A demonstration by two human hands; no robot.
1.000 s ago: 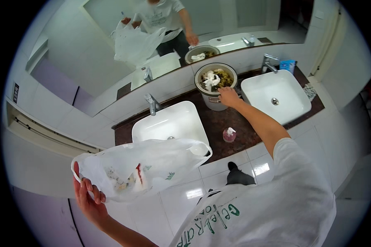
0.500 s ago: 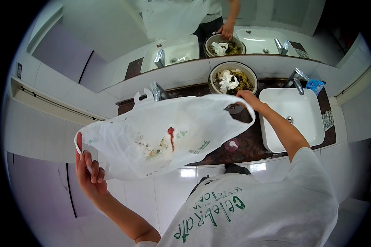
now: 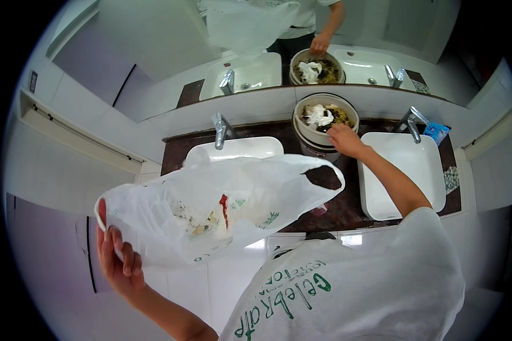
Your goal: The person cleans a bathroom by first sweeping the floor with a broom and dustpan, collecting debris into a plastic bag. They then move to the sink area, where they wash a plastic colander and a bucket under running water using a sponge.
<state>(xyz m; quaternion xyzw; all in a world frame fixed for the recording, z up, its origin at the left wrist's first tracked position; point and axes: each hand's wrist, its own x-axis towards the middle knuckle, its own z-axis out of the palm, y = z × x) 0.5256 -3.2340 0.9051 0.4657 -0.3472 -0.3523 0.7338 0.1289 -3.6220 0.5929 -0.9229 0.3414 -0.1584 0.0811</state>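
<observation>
Held out across the left and centre of the frame: a white bag (image 3: 153, 227), made of thin, creased, half-clear plastic with a red streak and grey-yellow smears. Hooked by one handle on the left hand (image 3: 118, 260), at the lower left, with fingers curled about the strap, probably to keep the film spread; at the far end, a free loop near the frame's centre right. Above that, the right hand (image 3: 346, 141), bent down at the near rim of a round bucket (image 3: 299, 122), perhaps for steadying; firmness of grip impossible to tell. Inside the bucket, crumpled white tissue (image 3: 320, 116) over stringy yellow-green scraps (image 3: 342, 116). To either side, glossy white basins (image 3: 233, 148) (image 3: 401, 187) with rounded corners, set on a dark mottled counter (image 3: 176, 150). At the upper right, a crinkled blue packet (image 3: 437, 132); across the top, a smooth mirror (image 3: 358, 28).
</observation>
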